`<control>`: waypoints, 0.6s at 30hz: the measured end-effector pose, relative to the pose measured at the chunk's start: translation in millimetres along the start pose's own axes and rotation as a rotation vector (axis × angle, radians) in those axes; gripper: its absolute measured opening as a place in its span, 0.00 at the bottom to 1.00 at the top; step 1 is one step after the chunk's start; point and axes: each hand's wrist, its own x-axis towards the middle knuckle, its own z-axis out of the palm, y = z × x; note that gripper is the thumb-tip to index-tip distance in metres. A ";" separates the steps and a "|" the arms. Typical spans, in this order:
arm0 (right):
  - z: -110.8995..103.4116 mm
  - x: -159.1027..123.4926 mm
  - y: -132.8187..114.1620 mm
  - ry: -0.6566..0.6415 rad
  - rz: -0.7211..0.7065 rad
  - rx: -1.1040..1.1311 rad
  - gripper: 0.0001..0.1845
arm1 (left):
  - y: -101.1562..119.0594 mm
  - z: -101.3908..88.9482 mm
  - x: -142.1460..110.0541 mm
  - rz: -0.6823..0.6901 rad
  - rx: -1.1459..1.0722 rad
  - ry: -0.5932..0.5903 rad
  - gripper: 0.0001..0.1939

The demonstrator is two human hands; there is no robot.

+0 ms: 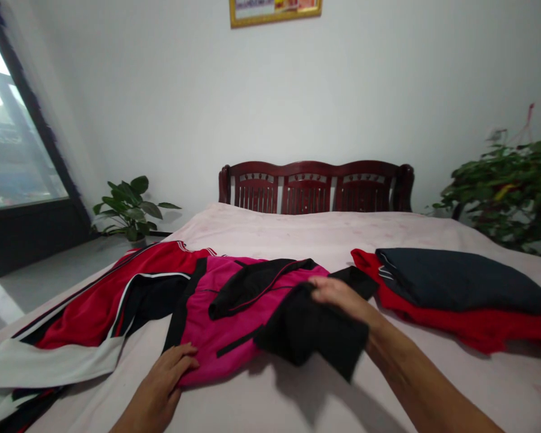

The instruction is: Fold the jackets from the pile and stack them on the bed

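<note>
A magenta and black jacket (234, 355) lies spread on the bed, its black hem to the left. One black sleeve (261, 282) is folded across its body. My right hand (336, 294) grips the other black sleeve, which is lifted off the bed with its end hanging down. At the jacket's lower left corner rests my left hand (171, 370), its fingers lying loosely on the hem.
To the left lies a red, black and white jacket (94, 300), partly spread. Folded dark clothing (460, 279) rests on a folded red garment (469, 331) at right. The bed (275, 231) has a wooden headboard (306, 186). Potted plants (133, 207) stand on both sides.
</note>
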 end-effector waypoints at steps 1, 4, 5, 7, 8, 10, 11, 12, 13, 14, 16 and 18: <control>-2.8 18.7 -14.6 0.099 -0.113 0.109 0.13 | 0.7 -3.1 3.7 -0.031 -0.007 -0.008 0.29; -19.8 65.1 -29.2 0.233 -0.297 0.149 0.22 | -1.1 -9.9 10.9 -0.123 0.005 -0.047 0.28; -28.6 72.9 -23.1 0.318 -0.314 0.074 0.24 | -2.8 -10.9 10.8 -0.151 0.014 -0.045 0.27; -49.5 72.7 3.1 0.502 -0.290 -0.187 0.25 | -7.0 -10.9 6.3 -0.185 0.031 -0.021 0.26; -60.6 64.9 21.1 0.559 -0.260 -0.348 0.24 | -9.2 -10.2 2.4 -0.190 0.036 -0.007 0.27; -81.7 38.3 60.8 0.536 -0.206 -0.629 0.19 | -13.6 -8.2 -7.1 -0.193 0.038 0.008 0.30; -90.9 22.4 80.2 0.506 -0.205 -0.770 0.18 | -15.8 -7.1 -11.7 -0.191 0.039 0.007 0.32; -99.0 6.7 98.1 0.484 -0.233 -0.917 0.18 | -18.2 -6.0 -15.9 -0.188 0.039 0.002 0.35; -105.8 -7.2 113.9 0.460 -0.269 -1.045 0.19 | -20.6 -4.7 -19.3 -0.186 0.040 -0.004 0.36; -111.4 -18.1 127.2 0.429 -0.300 -1.155 0.20 | -22.9 -3.1 -21.6 -0.181 0.042 -0.009 0.36; -118.4 -28.2 146.8 0.356 -0.353 -1.314 0.24 | -27.1 0.3 -22.1 -0.162 0.044 -0.017 0.35; -119.8 -23.2 157.6 0.302 -0.375 -1.395 0.27 | -30.1 2.2 -16.0 -0.143 0.048 -0.022 0.34</control>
